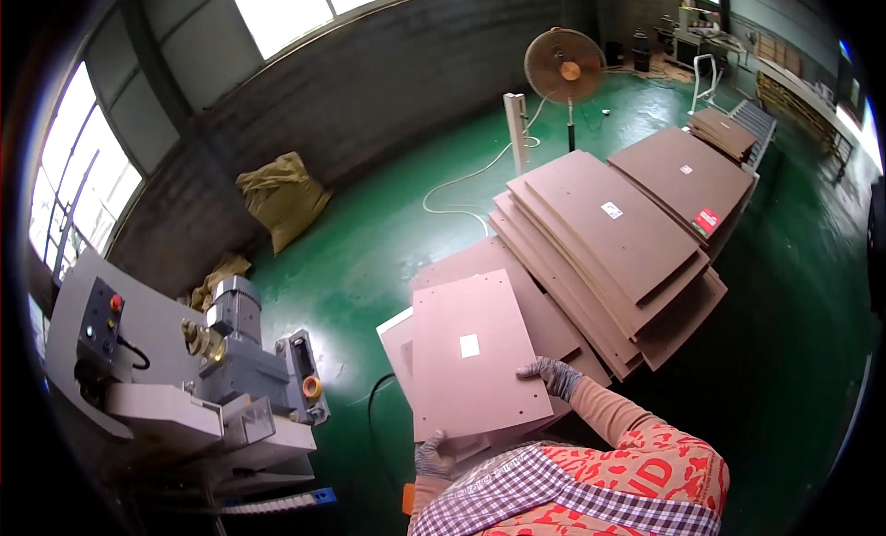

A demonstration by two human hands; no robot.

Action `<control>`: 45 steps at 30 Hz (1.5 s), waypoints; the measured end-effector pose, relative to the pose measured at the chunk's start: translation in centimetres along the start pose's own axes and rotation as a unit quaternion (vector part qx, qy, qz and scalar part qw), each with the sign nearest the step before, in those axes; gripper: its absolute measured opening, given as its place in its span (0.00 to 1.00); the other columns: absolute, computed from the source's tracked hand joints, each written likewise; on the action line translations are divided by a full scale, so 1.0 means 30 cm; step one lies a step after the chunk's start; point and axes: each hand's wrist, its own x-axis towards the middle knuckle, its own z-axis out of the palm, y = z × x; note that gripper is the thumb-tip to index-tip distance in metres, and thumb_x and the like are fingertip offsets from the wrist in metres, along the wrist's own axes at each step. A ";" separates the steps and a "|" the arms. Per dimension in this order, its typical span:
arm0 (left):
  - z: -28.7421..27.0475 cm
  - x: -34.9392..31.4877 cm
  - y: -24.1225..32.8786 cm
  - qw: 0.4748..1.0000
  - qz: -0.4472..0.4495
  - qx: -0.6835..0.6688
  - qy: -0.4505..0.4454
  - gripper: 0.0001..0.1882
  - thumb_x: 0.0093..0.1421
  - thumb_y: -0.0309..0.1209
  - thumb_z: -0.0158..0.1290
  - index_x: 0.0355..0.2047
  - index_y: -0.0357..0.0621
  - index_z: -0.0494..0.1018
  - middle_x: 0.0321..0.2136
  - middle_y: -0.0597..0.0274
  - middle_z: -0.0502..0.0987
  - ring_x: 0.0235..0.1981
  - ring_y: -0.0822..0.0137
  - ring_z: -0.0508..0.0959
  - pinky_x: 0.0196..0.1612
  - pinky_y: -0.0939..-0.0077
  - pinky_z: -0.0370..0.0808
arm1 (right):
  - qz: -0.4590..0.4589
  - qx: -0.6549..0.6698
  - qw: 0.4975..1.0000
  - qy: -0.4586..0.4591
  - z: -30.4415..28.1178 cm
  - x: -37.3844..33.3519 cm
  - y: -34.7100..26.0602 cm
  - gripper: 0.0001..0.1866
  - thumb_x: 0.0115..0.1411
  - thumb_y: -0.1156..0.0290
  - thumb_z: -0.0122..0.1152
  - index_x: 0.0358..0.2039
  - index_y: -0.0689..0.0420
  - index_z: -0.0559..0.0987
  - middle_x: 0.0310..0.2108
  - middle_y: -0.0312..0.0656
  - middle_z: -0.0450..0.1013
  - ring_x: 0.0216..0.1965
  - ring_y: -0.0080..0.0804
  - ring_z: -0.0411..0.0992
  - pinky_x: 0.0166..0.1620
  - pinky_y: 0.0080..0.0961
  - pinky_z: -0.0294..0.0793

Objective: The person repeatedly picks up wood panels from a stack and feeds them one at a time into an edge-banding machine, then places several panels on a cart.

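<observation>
Board (471, 356) sits on top of the near stack (554, 324), by the grey machine (231, 370). Left hand (432, 457) grasps its near edge, right hand (552, 376) its side edge. Likely stiff, thin, light but awkward; hold opposite edges.

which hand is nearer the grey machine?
Left. The left hand grips the near edge of the brown board, on the side toward the grey machine; the right hand holds the board's far-side edge.
</observation>
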 end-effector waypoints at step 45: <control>-0.994 -0.612 0.693 0.817 0.380 -0.135 0.413 0.10 0.62 0.23 0.49 0.44 0.47 0.75 0.34 0.61 0.80 0.32 0.67 0.81 0.38 0.68 0.80 | -0.049 -0.815 0.549 -0.181 0.909 0.196 0.631 0.23 0.55 0.60 0.62 0.50 0.58 0.76 0.47 0.54 0.74 0.52 0.50 0.71 0.56 0.37 0.69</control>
